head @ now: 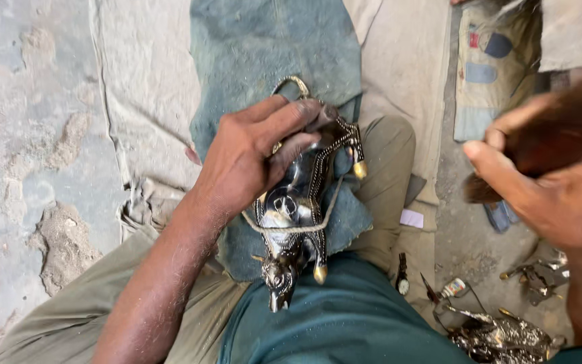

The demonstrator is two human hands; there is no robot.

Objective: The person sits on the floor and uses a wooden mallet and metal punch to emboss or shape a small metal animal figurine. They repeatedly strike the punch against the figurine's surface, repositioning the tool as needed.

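Left hand [247, 158] presses down on a black metal bull figurine [301, 222] with brass-tipped legs, lying on a blue cloth [264, 47] across the person's knee. Right hand [560, 195], raised at the right, grips a dark brush [547, 138]

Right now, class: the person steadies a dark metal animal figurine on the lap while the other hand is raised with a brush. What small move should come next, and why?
Probably bring the brush down onto the figurine. The right hand holds it raised, clear of the piece, while the left hand already pins the figurine on the blue cloth over the lap, its flank bare and facing up.
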